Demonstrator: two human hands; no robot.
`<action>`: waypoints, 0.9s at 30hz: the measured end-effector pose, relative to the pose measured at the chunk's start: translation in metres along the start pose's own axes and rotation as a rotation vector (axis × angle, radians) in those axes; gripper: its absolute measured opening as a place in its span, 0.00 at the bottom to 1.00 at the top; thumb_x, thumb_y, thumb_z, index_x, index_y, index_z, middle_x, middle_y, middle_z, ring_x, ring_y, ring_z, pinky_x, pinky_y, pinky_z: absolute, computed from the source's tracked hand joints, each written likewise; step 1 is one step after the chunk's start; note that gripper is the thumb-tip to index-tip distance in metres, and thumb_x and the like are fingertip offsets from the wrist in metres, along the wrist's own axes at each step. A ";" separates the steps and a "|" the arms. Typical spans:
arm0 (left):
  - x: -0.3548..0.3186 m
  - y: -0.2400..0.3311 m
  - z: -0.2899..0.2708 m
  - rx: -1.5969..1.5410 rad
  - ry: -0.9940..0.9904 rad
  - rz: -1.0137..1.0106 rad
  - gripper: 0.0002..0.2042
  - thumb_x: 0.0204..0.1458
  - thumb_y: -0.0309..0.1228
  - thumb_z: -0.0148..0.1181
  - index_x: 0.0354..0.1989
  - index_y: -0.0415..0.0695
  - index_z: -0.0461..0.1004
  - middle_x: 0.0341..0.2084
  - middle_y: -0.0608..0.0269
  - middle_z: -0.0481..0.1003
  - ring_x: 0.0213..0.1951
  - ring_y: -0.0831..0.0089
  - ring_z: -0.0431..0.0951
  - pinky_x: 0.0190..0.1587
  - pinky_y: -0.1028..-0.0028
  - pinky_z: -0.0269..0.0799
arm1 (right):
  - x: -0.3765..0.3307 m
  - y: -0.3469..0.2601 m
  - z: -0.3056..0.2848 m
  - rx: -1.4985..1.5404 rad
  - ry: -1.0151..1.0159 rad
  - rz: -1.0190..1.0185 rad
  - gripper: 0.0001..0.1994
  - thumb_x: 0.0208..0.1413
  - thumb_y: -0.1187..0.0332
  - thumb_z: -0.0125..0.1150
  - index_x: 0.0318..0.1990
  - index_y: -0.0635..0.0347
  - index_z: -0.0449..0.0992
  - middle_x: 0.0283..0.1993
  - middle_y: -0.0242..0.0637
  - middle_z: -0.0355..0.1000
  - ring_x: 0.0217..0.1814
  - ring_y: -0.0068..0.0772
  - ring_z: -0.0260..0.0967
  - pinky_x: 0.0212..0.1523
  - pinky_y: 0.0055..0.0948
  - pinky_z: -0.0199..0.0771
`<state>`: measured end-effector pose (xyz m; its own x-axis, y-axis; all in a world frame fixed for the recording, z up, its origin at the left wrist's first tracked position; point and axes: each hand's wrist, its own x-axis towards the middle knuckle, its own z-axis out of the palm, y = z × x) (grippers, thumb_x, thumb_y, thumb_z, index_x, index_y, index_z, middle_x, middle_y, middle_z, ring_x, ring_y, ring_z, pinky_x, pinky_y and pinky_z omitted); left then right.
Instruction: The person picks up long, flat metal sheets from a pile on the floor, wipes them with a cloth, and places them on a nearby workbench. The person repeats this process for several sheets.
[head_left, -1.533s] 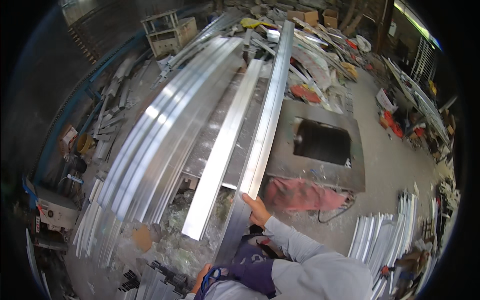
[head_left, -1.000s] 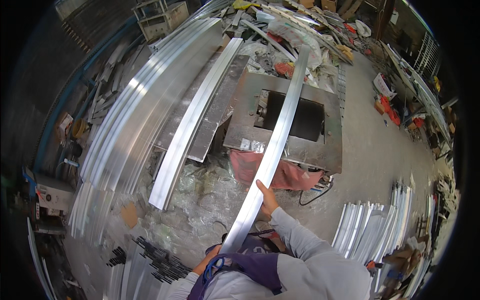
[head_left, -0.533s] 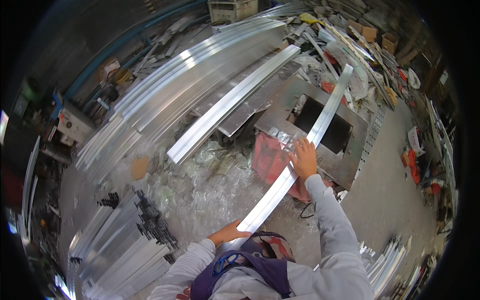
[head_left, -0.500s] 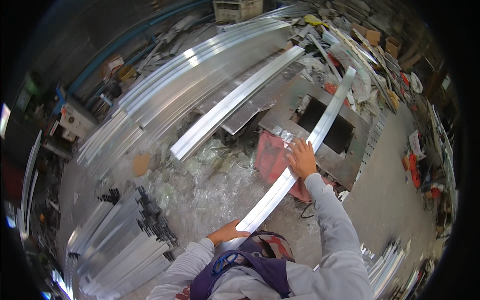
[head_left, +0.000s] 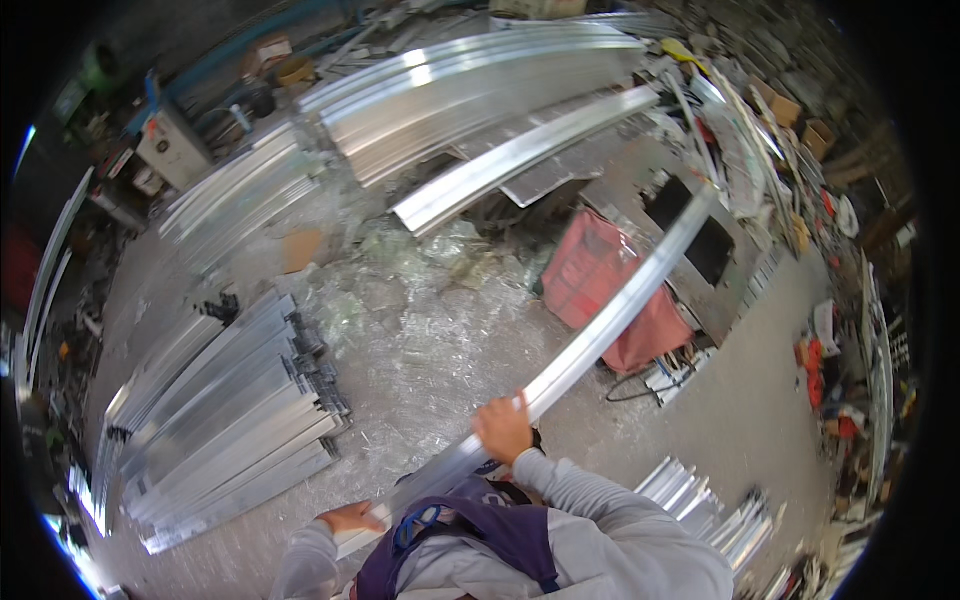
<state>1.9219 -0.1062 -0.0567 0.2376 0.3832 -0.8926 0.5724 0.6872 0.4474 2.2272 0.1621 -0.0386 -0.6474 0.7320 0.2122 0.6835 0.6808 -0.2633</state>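
Note:
A long silver aluminium profile [head_left: 618, 308] runs slantwise from close to my body up to the far right. My right hand [head_left: 503, 428] is closed around it along its nearer half. Low at the left, my left hand [head_left: 350, 517] grips the near end, its fingertips over the metal. The far end lies over a metal work table [head_left: 640, 200] beside a dark square opening [head_left: 690, 228]. Beneath the profile, a red cloth [head_left: 585, 268] hangs at the table's near side.
Another wide profile [head_left: 530, 155] lies beyond the floor's crumpled clear plastic wrap [head_left: 400, 270]. A stack of long profiles [head_left: 480, 90] stands at the back. Bundled profiles [head_left: 220, 420] lie at left, more profiles [head_left: 690, 500] at lower right. A cardboard piece [head_left: 302, 250] is on the floor.
Both hands have drawn the profile back toward my body and to the left, off much of the table. The whole view has shifted, and more of the red cloth shows.

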 end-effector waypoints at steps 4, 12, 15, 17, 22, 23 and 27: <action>-0.007 -0.077 0.016 -0.127 -0.082 -0.103 0.35 0.42 0.54 0.71 0.50 0.41 0.68 0.40 0.60 0.75 0.45 0.71 0.72 0.50 0.71 0.65 | -0.013 -0.040 -0.001 0.191 0.031 -0.081 0.09 0.54 0.59 0.57 0.28 0.52 0.75 0.29 0.32 0.67 0.40 0.33 0.68 0.64 0.58 0.53; 0.138 0.083 -0.015 -0.153 0.092 0.255 0.35 0.46 0.51 0.67 0.56 0.37 0.66 0.47 0.54 0.74 0.52 0.69 0.70 0.55 0.70 0.64 | 0.066 0.173 -0.027 -0.053 0.147 -0.077 0.06 0.51 0.65 0.54 0.26 0.53 0.72 0.28 0.37 0.67 0.37 0.40 0.67 0.61 0.51 0.59; 0.176 0.311 -0.039 -0.283 0.112 0.367 0.35 0.48 0.49 0.67 0.57 0.36 0.66 0.48 0.53 0.74 0.50 0.67 0.73 0.53 0.69 0.67 | 0.112 0.320 -0.070 -0.109 0.310 -0.045 0.05 0.48 0.69 0.55 0.25 0.59 0.72 0.30 0.41 0.68 0.40 0.46 0.66 0.48 0.42 0.67; 0.218 0.396 -0.055 -0.118 0.224 0.425 0.35 0.48 0.51 0.66 0.57 0.35 0.67 0.48 0.49 0.74 0.50 0.63 0.74 0.53 0.67 0.67 | 0.151 0.394 -0.099 -0.249 0.382 -0.018 0.06 0.50 0.70 0.56 0.25 0.61 0.72 0.32 0.41 0.69 0.42 0.46 0.66 0.49 0.39 0.67; 0.268 0.581 -0.088 0.030 0.233 0.479 0.42 0.43 0.60 0.64 0.55 0.33 0.68 0.49 0.39 0.74 0.52 0.50 0.75 0.54 0.63 0.68 | 0.191 0.511 -0.145 -0.450 0.445 0.145 0.07 0.55 0.67 0.57 0.29 0.61 0.75 0.37 0.41 0.73 0.51 0.43 0.66 0.55 0.37 0.65; 0.271 0.595 -0.091 0.035 0.262 0.504 0.39 0.45 0.58 0.65 0.54 0.33 0.69 0.46 0.42 0.76 0.49 0.54 0.76 0.51 0.65 0.69 | 0.195 0.519 -0.150 -0.470 0.410 0.178 0.09 0.56 0.65 0.56 0.29 0.60 0.76 0.37 0.40 0.74 0.51 0.42 0.67 0.60 0.38 0.62; 0.282 0.584 -0.097 0.042 0.280 0.496 0.39 0.45 0.58 0.65 0.53 0.33 0.70 0.45 0.43 0.76 0.48 0.54 0.77 0.51 0.65 0.70 | 0.206 0.511 -0.154 -0.492 0.203 0.135 0.12 0.57 0.62 0.52 0.28 0.56 0.77 0.35 0.37 0.74 0.49 0.39 0.67 0.68 0.42 0.54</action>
<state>2.2470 0.4625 -0.0416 0.2720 0.8066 -0.5248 0.4774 0.3605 0.8014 2.4946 0.6650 0.0155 -0.4984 0.7704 0.3975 0.8644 0.4768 0.1598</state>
